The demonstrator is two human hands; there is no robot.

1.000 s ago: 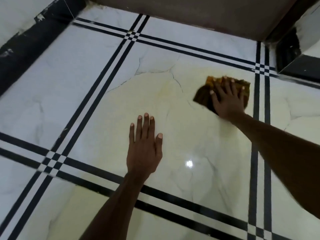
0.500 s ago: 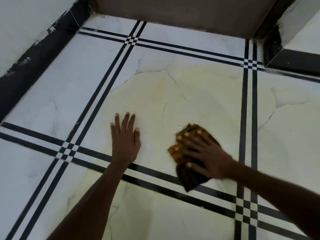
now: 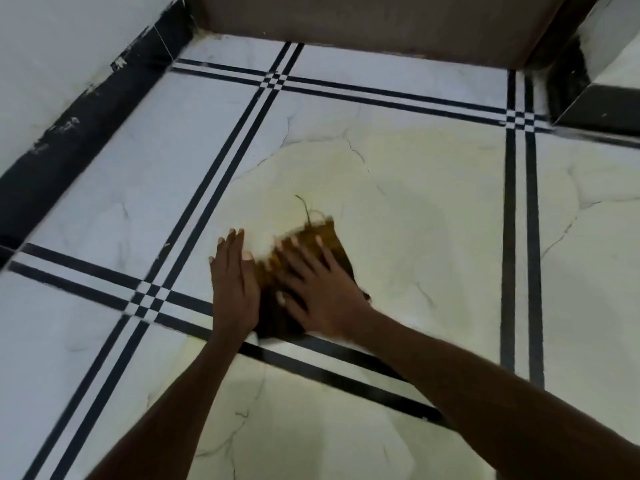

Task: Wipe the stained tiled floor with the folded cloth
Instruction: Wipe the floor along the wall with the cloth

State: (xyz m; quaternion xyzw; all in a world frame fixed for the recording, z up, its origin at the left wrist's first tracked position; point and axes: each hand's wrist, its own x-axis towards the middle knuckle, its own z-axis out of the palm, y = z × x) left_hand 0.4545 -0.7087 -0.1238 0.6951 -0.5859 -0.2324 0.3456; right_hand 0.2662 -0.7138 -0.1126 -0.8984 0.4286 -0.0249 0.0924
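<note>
My right hand (image 3: 320, 292) lies flat with spread fingers on the folded cloth (image 3: 323, 237), near the left edge of the yellow-stained floor tile (image 3: 433, 209), my left hand (image 3: 233, 287) open beside it; I should press evenly and overlap strokes.

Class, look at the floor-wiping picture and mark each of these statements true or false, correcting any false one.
1. The right hand presses flat on the cloth. True.
2. The cloth is white and spread out wide. False: it is brownish-yellow and bunched under the hand.
3. The left hand lies flat on the floor, right beside the cloth. True.
4. The yellowish stain lies only on the tile nearest the left wall. False: it covers the middle tile and the tiles to its right and below it.
5. Double black lines cross between the tiles. True.
</note>
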